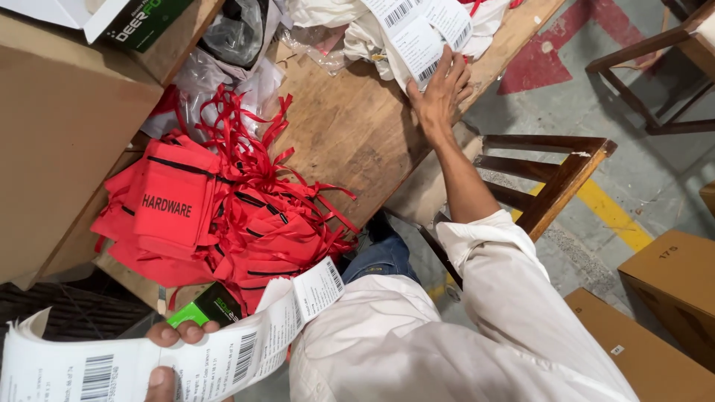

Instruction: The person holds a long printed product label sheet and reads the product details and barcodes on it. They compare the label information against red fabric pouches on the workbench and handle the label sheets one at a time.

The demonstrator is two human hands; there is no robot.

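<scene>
At the far left a big cardboard box [59, 141] stands on the worktop [350, 134]. Low in the view, the left hand [173, 356] holds a long strip of white barcode labels [186, 350]; its fingers [190, 333] curl over the strip's upper edge and the thumb presses from below, pinching the paper. A small green-and-black box [207, 307] lies just behind that hand, touching the strip. Above it, a heap of red fabric bags [201, 216] with black zips and loose red ribbons covers the worktop's near corner. Behind the heap lie clear plastic wrappers [231, 45]. Further right, the right hand [441, 91] reaches out over the worktop's edge, fingers [456, 67] spread and laid flat on a second sheaf of labels [417, 33], which rests on white cloth [335, 15]. A wooden chair [551, 175] stands beside the arm, and brown cartons [663, 298] sit on the floor [633, 171] at the right.
</scene>
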